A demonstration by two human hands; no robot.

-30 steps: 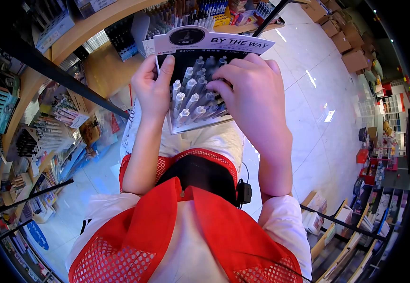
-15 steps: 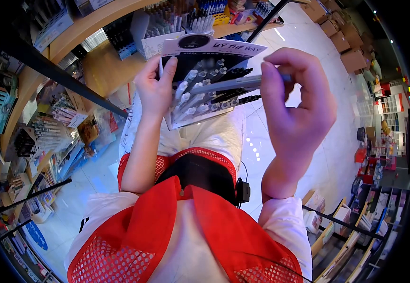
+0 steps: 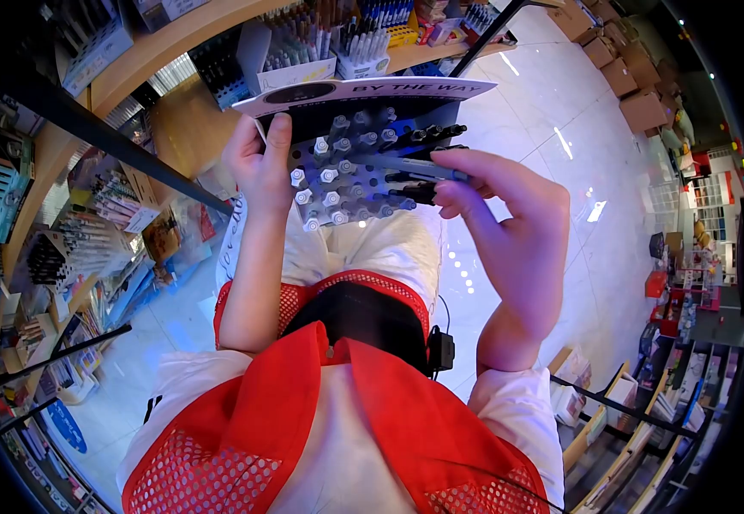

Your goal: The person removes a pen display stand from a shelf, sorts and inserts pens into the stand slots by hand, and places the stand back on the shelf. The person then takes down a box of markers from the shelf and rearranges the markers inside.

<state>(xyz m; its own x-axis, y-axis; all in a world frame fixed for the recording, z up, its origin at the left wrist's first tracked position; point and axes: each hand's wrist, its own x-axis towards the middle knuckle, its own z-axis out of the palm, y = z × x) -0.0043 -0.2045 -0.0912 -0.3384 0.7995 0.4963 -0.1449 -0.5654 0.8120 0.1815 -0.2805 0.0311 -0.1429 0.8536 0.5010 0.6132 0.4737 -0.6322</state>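
Note:
My left hand (image 3: pixel 260 158) grips the left side of a pen display box (image 3: pixel 423 88), thumb on the front and fingers behind its header card, which reads "BY THE WAY". Several white-grey pens (image 3: pixel 331 176) stand upright in the box's holes, with black pens (image 3: pixel 427 134) along its right side. Between thumb and fingers, my right hand (image 3: pixel 509 206) pinches a grey pen (image 3: pixel 410 165), held nearly level above the box. Its far end points left over the standing pens; whether it touches them I cannot tell.
A curved wooden shelf (image 3: pixel 153 43) with pen boxes (image 3: pixel 290 73) runs along the top and left. A black rail (image 3: pixel 115 141) crosses at the left. Cardboard boxes (image 3: pixel 642 107) are stacked at the upper right, and shelving with goods (image 3: pixel 637 420) stands at the lower right.
My right hand has moved left and a little down with the grey pen, closer over the box. The box has tilted, so the pens' tops now face me more.

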